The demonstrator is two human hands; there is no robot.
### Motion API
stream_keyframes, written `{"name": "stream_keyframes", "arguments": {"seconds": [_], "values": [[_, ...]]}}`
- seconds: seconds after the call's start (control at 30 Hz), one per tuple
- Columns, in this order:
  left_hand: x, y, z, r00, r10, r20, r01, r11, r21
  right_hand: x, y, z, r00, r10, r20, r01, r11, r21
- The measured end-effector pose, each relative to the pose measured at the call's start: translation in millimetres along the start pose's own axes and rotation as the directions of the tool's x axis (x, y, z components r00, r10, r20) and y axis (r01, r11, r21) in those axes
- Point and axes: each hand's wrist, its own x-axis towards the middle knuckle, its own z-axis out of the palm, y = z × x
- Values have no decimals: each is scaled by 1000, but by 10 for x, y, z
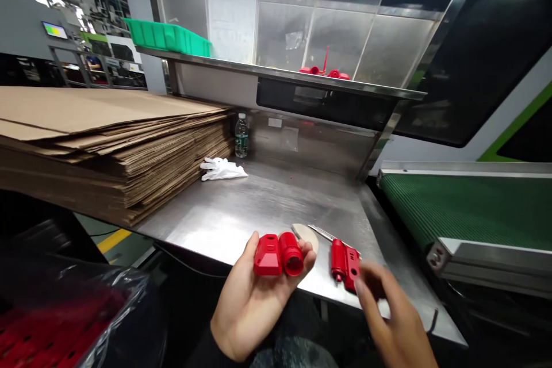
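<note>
My left hand (252,305) lies palm up above the front edge of the metal bench, fingers curled round a red plastic part (268,256). That part shows a blocky, sloped piece beside a hollow cylinder (292,254) with its round opening toward me; I cannot tell whether they are joined. Blurred by motion, my right hand (390,313) is at the right edge of another red plastic part (345,263) lying on the bench. Whether its fingertips grip anything is unclear. Behind the left fingers are a pale, flat rounded piece (305,236) and a thin metal rod-like tool (321,232).
Stacked cardboard sheets (159,167) cover the bench's left side, near a white glove (223,169) and a water bottle (241,137). A shelf (276,73) above holds a green tray (168,37) and red parts (332,73). A green conveyor (470,207) runs right; a plastic-lined bin (129,299) stands lower left.
</note>
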Motion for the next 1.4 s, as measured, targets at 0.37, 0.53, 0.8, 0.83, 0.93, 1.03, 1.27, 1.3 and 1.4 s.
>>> {"name": "stream_keyframes", "arguments": {"seconds": [0.37,0.53,0.8,0.83,0.93,1.03,1.27,1.3,1.4], "values": [[-160,46,-22,988,157,4,-155,975,161,1810,-38,679,903,-16,428,186,916,-356],[-187,57,-43,970,211,119,-233,946,225,1864,53,744,910,-31,413,172,936,-307],[-191,12,-32,991,117,69,-123,988,91,1694,-32,695,921,-57,386,183,937,-298],[-194,-6,-28,992,115,48,-118,991,65,1678,-38,700,925,-58,376,179,939,-295],[-201,-59,-15,994,112,-5,-112,994,21,1675,-14,734,946,-74,317,152,961,-229],[-203,-101,-16,996,88,-9,-87,996,21,1700,-5,719,974,-89,208,105,992,-68],[-195,-138,-32,981,172,94,-182,976,115,1056,-638,-29,992,-94,-89,123,886,446],[-192,-143,-33,975,190,112,-204,970,134,858,-775,-162,994,-63,-88,99,864,494],[-168,-176,-39,970,214,118,-231,960,156,304,-1142,-399,995,-63,77,3,792,611]]}}
